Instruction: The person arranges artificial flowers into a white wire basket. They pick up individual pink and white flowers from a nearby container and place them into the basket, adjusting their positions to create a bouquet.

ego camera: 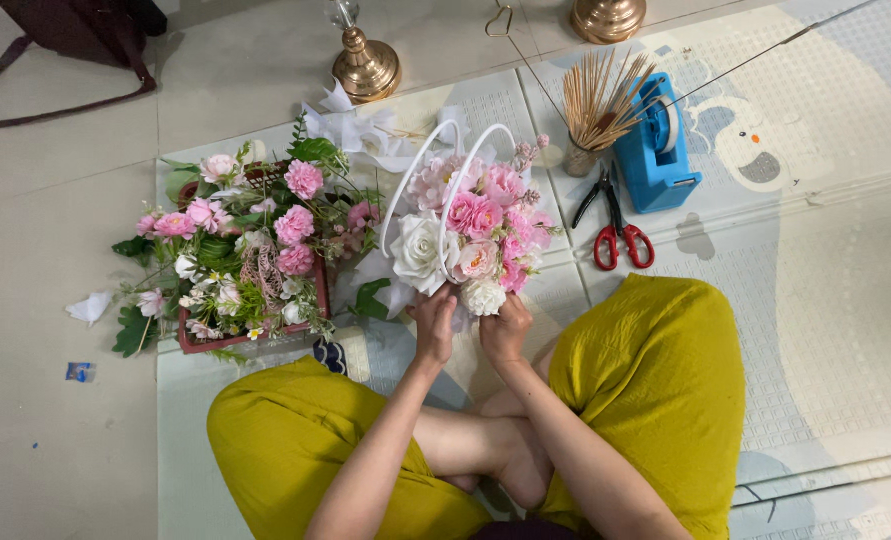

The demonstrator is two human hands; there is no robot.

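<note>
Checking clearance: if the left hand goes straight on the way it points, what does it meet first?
The left hand points up-frame into the bouquet; likely the big white rose right above its fingertips. Depth unclear from overhead.

White-handled flower basket (pixel 465 235): pink, white blooms, upright on mat, just before crossed legs.

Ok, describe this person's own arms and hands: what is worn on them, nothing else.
Both forearms are bare, with no sleeve reaching into view. The left hand and right hand wear no gloves, and no ring, watch or bracelet shows. Nails are too small to judge. The only clothing visible is mustard-yellow trousers of crinkled fabric.
</note>
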